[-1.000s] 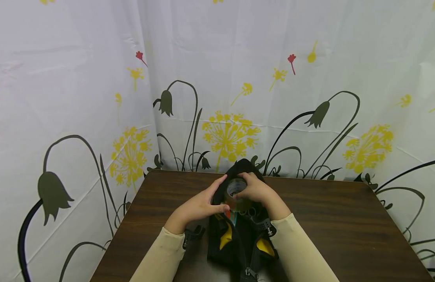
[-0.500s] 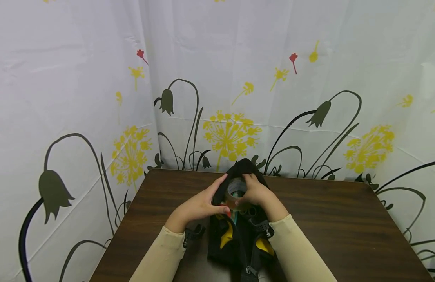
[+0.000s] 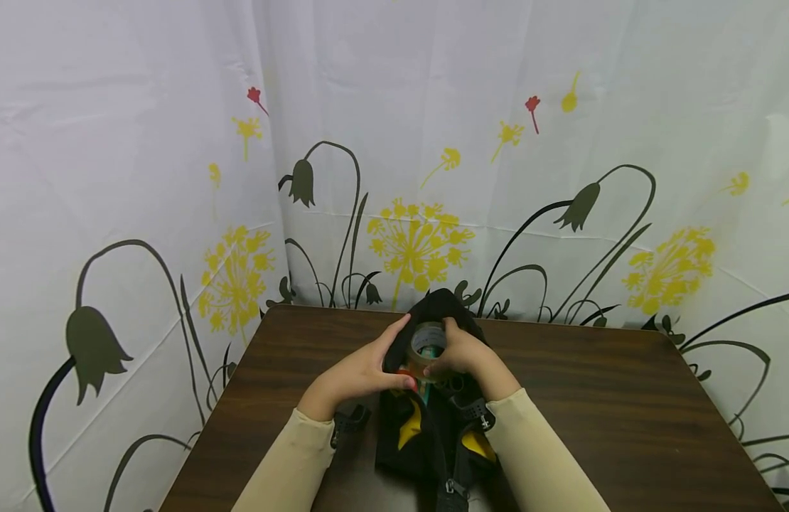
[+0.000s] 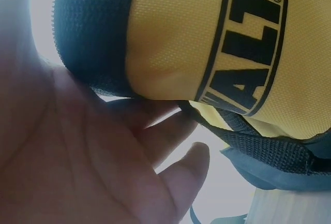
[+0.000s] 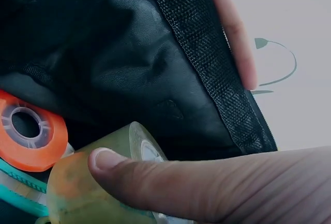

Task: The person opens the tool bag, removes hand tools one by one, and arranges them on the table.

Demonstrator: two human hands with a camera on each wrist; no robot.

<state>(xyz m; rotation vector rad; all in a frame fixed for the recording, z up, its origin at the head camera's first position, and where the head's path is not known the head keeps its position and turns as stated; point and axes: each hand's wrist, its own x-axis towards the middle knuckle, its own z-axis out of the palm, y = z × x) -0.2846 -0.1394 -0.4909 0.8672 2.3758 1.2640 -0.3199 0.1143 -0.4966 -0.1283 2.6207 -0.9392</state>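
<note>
Currently, the right hand (image 3: 474, 355) is clamping the wide tape (image 5: 85, 193) between thumb and fingers, inside the mouth of the black bag (image 3: 394, 459). The left hand (image 3: 362, 371) is gripping the bag's side. I'm seeing orange tape (image 5: 54, 144) and a teal item (image 5: 20, 203) lying just beside; dark lining (image 5: 170, 79) is rising close behind.

Shows black and yellow on bag (image 3: 429, 448).
Adds orange on small roll (image 5: 55, 141), olive-tan on wide roll (image 5: 85, 190), brown grain on table (image 3: 599, 398), yellow-flowered white on curtain (image 3: 401, 92).
</note>
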